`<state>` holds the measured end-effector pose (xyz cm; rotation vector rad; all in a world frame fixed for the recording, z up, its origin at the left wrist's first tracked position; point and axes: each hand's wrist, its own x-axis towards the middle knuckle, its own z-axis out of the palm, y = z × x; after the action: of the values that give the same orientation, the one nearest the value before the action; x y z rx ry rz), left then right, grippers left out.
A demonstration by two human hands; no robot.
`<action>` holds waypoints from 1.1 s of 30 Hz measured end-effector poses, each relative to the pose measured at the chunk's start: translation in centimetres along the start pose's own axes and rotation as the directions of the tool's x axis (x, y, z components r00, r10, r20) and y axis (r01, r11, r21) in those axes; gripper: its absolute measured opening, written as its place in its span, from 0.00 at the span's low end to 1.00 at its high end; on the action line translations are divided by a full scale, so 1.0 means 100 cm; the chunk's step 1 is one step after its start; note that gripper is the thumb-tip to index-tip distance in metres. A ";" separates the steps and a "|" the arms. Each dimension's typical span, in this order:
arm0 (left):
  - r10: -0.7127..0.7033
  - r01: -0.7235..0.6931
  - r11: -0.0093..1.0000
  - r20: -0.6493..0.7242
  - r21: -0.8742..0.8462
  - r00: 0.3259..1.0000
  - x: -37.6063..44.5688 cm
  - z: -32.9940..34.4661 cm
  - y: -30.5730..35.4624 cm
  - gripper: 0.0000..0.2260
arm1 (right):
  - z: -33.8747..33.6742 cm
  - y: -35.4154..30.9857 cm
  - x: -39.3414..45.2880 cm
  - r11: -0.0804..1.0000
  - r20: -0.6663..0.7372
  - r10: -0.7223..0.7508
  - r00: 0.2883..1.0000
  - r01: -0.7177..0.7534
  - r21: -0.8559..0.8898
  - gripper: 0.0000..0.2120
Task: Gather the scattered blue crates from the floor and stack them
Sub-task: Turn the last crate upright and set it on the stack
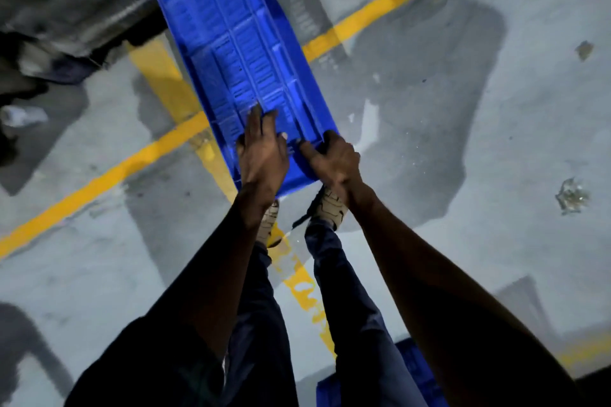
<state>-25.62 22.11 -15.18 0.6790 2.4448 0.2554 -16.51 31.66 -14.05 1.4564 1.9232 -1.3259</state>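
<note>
I am holding the crate [241, 53] by its near end, left hand [263, 158] and right hand [334, 162] both clamping its rim, its long axis running out toward 11 o'clock.

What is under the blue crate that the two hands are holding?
Under the crate lie the grey floor and yellow lines; near its held end, two shoes show. The floor directly beneath it is hidden. Both hands, left and right, grip that end.
</note>
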 end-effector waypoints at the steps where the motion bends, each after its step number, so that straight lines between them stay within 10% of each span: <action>1: 0.004 -0.004 0.999 0.009 -0.033 1.000 -0.006 -0.008 0.000 0.20 | -0.002 -0.006 -0.010 1.000 -0.020 -0.031 0.999 0.031 -0.005 0.23; 14: 0.151 -0.122 0.971 0.128 -0.205 0.980 -0.094 -0.136 0.028 0.15 | -0.088 -0.069 -0.137 0.999 -0.285 0.036 0.958 -0.032 0.018 0.20; 20: 0.358 -0.342 0.887 -0.007 -0.309 0.934 -0.196 -0.208 0.049 0.14 | -0.143 -0.056 -0.251 0.915 -0.313 0.288 0.905 -0.163 0.369 0.21; 27: 0.519 -0.594 0.755 -0.301 -0.277 0.800 -0.297 -0.283 0.070 0.13 | -0.161 -0.076 -0.373 0.566 -0.294 0.494 0.818 -0.047 0.823 0.12; 33: 0.518 -0.678 0.702 -0.494 -0.220 0.698 -0.338 -0.329 0.068 0.13 | -0.156 -0.111 -0.451 0.080 -0.227 0.419 0.879 0.213 0.974 0.12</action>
<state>-18.33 9.26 30.16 1.3549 2.3141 1.2304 -5.52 20.85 32.47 2.6663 0.6763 -2.6763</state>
